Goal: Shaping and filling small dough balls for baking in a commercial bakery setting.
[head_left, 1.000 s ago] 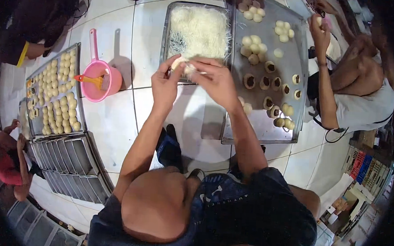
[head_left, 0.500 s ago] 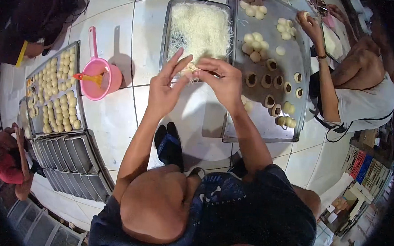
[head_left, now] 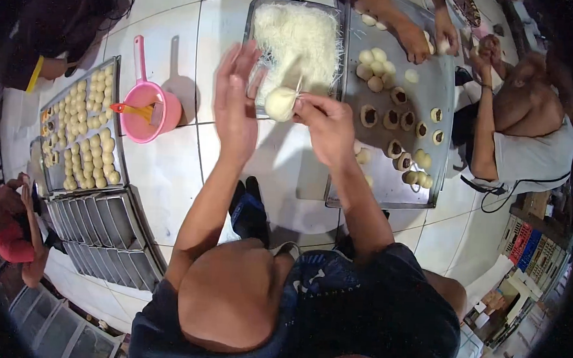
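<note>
Dough ball (head_left: 280, 104): pale, rounded, at the centre of the frame, slightly above mid-height, held up just in front of the lower edge of the shred tray. Thin whitish strands show at its upper right side, one sticking upward.

Right hand (head_left: 329, 126): grasping the dough ball at its right side, thumb and fingertips pinched together.

Left hand (head_left: 235, 105): released, holding nothing; fingers extended toward the top of the frame, just left of the ball with a small gap in view.

Shred tray (head_left: 248, 31), upper centre: dark-rimmed, rectangular, spread with whitish shreds (head_left: 294, 40); the layer is thinner toward the left.

Large metal tray (head_left: 383, 192), right of centre: clusters of plain dough balls (head_left: 375, 67) in its upper part; dough rounds with dark filling (head_left: 391, 120) around its middle. A co-worker's hand (head_left: 413, 43) is over its upper part; whether it grips anything, cannot tell.

Left of centre: pink dipper (head_left: 153, 130), handle toward the top, with an orange-handled brush (head_left: 138, 111) inside.

Left side: tray with rows of dough balls (head_left: 91, 162); below it, grey metal moulds (head_left: 96, 224).

Far right: seated person in a light shirt (head_left: 527, 153).
</note>
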`<action>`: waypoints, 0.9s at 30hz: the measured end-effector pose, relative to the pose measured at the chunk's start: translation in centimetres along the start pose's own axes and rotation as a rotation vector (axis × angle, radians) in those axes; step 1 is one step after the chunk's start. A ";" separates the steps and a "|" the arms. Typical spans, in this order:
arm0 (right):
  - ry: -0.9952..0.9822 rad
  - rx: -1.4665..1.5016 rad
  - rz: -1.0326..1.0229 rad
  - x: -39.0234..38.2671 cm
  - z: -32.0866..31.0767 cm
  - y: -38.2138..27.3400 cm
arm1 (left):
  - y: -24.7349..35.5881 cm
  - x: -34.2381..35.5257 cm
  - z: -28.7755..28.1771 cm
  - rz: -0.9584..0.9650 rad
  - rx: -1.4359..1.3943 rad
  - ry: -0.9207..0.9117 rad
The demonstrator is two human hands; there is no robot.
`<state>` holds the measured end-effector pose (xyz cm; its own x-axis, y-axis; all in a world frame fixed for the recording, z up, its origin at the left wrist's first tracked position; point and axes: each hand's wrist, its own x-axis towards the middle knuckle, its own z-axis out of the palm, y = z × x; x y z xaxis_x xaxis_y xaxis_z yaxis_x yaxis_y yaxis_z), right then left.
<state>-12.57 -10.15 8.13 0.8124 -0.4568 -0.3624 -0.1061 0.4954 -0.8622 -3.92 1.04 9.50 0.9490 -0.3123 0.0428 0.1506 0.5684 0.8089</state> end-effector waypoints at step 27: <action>0.063 -0.355 -0.290 -0.4 0.6 -1.5 | -0.9 -2.8 -1.0 -0.176 0.258 -0.009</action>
<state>-12.39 -10.30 9.81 0.8022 -0.5887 -0.0998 -0.0782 0.0622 -0.9950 -6.39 2.21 8.08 0.9122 -0.3956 -0.1068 0.2357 0.2933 0.9265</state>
